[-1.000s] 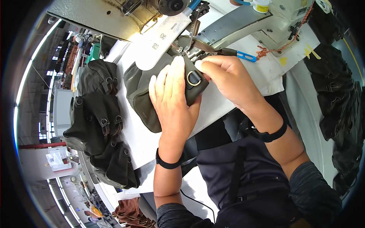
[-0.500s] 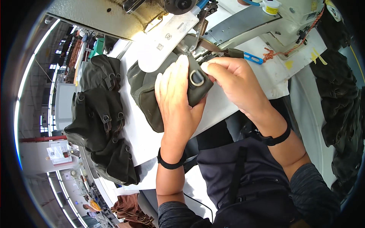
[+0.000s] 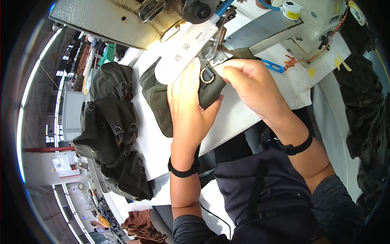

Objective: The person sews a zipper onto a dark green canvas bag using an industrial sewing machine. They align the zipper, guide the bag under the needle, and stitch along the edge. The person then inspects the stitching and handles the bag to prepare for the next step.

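Observation:
A dark olive fabric bag (image 3: 156, 106) lies under the sewing machine's presser foot (image 3: 207, 57). My left hand (image 3: 186, 103) rests on it, its fingers stretched flat and close together, the thumb spread out along the near edge. Beside those fingers sits a metal D-ring (image 3: 207, 75) on a short tab. With thumb and fingers closed in a pinch, my right hand (image 3: 252, 83) grips the bag's edge just right of the presser foot. Its fingertips are partly hidden. A long white plate (image 3: 170, 67) on the machine hangs over the bag and covers part of it.
The machine head (image 3: 118, 20) spans the top left. Several similar dark bags (image 3: 109, 126) lie in a row at the left of the white table (image 3: 239, 116). A blue tool (image 3: 273, 66) and an orange cord (image 3: 290, 62) lie right of the machine. Dark fabric (image 3: 359, 101) hangs far right.
The bag has turned and shifted slightly under the presser foot. My left thumb has come out along the bag's near edge. My right hand keeps its pinch beside the foot.

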